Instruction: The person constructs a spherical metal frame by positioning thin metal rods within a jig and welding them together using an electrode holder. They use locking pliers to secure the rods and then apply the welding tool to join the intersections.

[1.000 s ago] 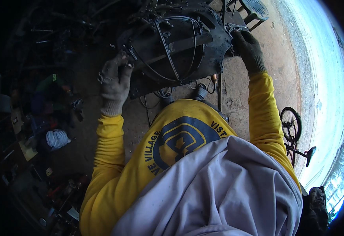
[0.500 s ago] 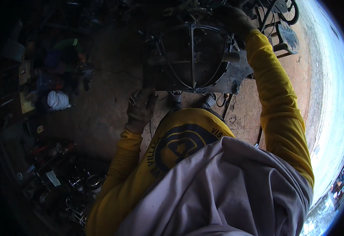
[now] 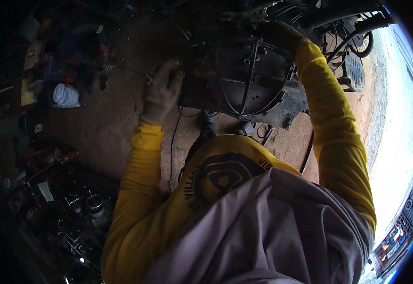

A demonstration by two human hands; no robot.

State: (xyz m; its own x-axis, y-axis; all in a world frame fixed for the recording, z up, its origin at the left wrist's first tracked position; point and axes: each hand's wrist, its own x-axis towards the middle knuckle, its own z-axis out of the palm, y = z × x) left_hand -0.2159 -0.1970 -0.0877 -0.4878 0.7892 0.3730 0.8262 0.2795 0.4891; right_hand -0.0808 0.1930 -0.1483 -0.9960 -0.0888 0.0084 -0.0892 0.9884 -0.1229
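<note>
A dark metal assembly (image 3: 275, 113) stands in front of my body, with curved bars (image 3: 250, 78) fixed across its face and a ragged lower edge. My left hand (image 3: 159, 92), in a worn work glove, is raised beside the assembly's left edge. Its fingers are stretched and somewhat apart, and I see nothing held in it. My right hand (image 3: 284, 35), gloved too, reaches to the upper right of the assembly, at or near the top of the curved bars. Deep shadow hides its fingers, so whether it grips anything does not show.
At the left a person in a green top (image 3: 90, 40) works low down, near a white bundle (image 3: 66, 96). Metal machine parts (image 3: 94, 203) crowd the lower left. Hoses (image 3: 357, 31) and a ridged pedal-like plate (image 3: 354, 73) stick out at the upper right. A cable (image 3: 172, 151) lies on the floor.
My left hand has moved up and slightly left, its forearm stretching further forward. My right hand stays near the assembly's top. The view has shifted, so the assembly appears further right and tilted.
</note>
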